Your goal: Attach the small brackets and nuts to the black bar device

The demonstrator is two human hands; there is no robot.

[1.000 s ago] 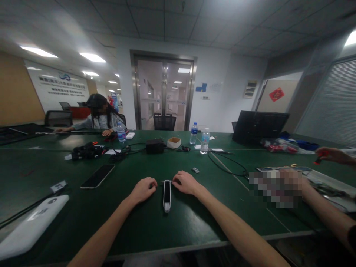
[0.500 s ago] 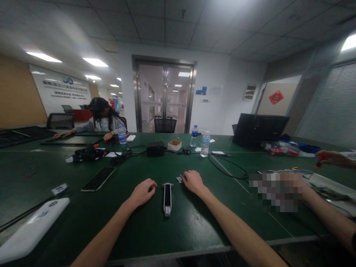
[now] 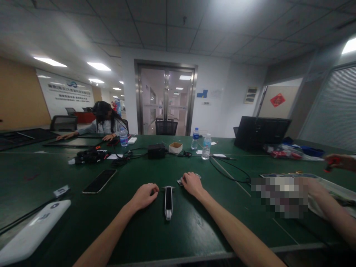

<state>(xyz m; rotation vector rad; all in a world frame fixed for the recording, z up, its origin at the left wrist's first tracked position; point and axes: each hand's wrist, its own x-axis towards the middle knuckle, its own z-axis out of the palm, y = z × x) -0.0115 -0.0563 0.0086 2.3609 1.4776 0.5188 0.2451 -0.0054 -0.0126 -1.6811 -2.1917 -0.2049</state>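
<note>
My left hand [image 3: 146,195] rests on the green table, its fingers loosely curled and nothing visible between them. Just to its right lies a narrow white device with a dark face [image 3: 168,202], its crosspiece at the far end; neither hand touches it. Beyond the device on the right, my right hand [image 3: 191,183] is closed down over a small flat silvery piece [image 3: 179,182]. Parts of that piece stick out on both sides of the fingers, and its middle is hidden.
A phone [image 3: 100,181] and a white case [image 3: 35,230] lie left. Bottles [image 3: 206,147], a small box [image 3: 175,148] and a black adapter [image 3: 156,151] with cables stand ahead. At right a co-worker's hand [image 3: 343,163] holds something red; another person [image 3: 101,120] sits across.
My right hand has shifted further over the silvery piece, which now shows on both sides of it. My left hand stays put. The whole view has moved slightly downward.
</note>
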